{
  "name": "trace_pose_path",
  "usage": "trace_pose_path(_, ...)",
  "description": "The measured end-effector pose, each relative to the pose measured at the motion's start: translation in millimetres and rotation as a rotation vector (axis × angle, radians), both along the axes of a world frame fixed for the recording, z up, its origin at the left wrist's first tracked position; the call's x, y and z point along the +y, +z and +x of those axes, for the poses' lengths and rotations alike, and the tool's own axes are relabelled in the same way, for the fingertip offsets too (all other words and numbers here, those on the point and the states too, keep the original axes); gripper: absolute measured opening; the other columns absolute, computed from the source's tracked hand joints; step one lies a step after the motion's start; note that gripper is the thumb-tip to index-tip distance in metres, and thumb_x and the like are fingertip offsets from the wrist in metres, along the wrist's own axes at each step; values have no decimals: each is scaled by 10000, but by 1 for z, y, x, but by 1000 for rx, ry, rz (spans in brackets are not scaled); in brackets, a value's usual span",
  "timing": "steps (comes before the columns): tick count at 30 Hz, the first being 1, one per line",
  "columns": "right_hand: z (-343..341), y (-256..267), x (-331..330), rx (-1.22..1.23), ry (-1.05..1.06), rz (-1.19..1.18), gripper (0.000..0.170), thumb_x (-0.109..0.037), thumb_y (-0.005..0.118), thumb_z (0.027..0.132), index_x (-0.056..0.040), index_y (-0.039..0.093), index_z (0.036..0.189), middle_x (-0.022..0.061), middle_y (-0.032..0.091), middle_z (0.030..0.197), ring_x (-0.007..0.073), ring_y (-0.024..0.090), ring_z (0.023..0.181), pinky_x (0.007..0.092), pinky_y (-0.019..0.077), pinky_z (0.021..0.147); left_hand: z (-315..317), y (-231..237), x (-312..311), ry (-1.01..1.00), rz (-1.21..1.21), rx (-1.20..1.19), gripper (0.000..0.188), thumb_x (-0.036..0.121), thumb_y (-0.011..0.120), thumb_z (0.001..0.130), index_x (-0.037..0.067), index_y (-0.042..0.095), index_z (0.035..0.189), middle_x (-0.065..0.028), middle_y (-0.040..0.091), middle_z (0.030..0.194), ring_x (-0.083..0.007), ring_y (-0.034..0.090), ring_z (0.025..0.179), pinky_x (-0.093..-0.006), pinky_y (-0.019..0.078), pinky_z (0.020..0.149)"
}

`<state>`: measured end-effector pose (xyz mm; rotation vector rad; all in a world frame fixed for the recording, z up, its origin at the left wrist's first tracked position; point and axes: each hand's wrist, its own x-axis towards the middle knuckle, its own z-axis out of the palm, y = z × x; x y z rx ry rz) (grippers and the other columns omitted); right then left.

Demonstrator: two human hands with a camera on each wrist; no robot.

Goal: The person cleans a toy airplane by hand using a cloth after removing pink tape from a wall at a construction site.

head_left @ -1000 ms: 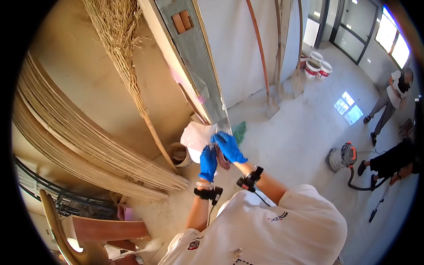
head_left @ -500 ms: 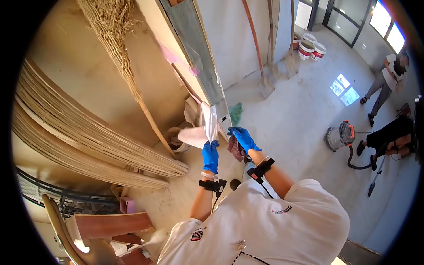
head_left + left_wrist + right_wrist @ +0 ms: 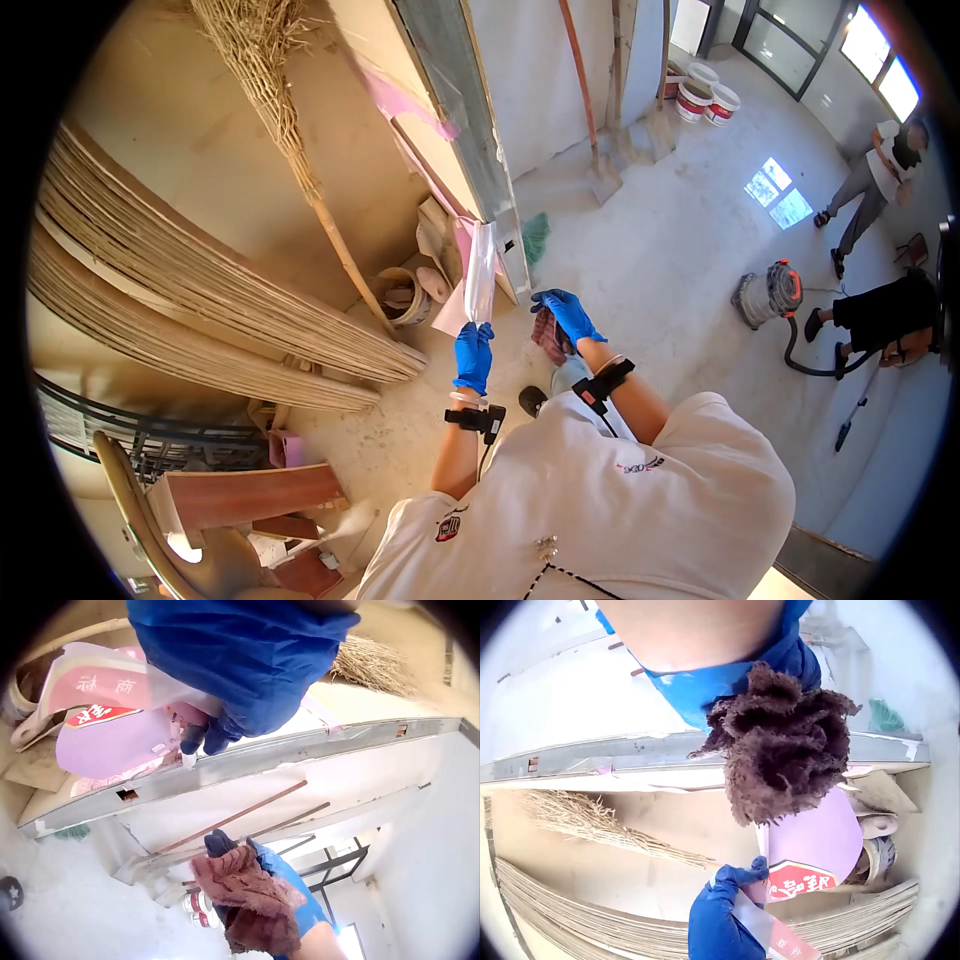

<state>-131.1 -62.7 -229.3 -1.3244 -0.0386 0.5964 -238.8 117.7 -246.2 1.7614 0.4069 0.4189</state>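
Stacked boards [image 3: 220, 290] approx. 9–10 o'clock of L hand [image 3: 473, 358], twig broom [image 3: 290, 150] at 11, bucket [image 3: 410, 312] w/ bits inside nearer, at 10. L hand pinches a pink printed sheet [image 3: 817, 840] — sheet rises toward 12. R hand [image 3: 568, 315] at L hand's 2 o'clock — gripping a bunched reddish-brown cloth [image 3: 251, 892]. Vac [image 3: 770, 295] on floor [image 3: 690, 260], R hand's 3 o'clock.
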Motion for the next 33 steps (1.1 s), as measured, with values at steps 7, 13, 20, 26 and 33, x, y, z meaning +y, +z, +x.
trace_pose_path(7,0,-4,-11,-29,-28,1,235,-177,489,883,12,618,937,89,630,806,168,576,749,271,461,736,-5,-9,10,18,-251,-33,237,156,389,950,8,498,800,-62,511,720,-132,457,663,-246,400,639)
trace_pose_path(13,-4,-5,-12,4,-12,17,235,-168,468,890,11,613,934,101,629,815,175,577,753,280,466,733,-7,-8,7,41,-771,-123,236,156,387,955,0,497,815,-61,503,722,-135,452,653,-233,384,627)
trace_pose_path(20,-9,0,-12,14,-5,-11,244,-168,455,893,8,613,951,101,625,813,180,576,741,283,468,730,-11,3,4,81,-743,-124,246,152,392,953,8,499,784,-52,500,692,-124,444,627,-225,376,613)
trace_pose_path(26,-11,2,-15,-14,-34,-30,245,-185,470,886,0,619,946,102,622,805,185,575,735,288,471,717,-54,-20,15,50,-417,-46,188,102,439,907,21,511,753,-42,520,692,-114,449,612,-253,393,585)
trace_pose_path(33,-21,-11,-5,95,61,-82,270,-245,476,887,-12,598,949,127,605,839,219,592,711,334,511,662,-258,17,110,629,-74,58,231,55,462,827,136,400,619,65,386,611,-53,340,553,-225,300,486)
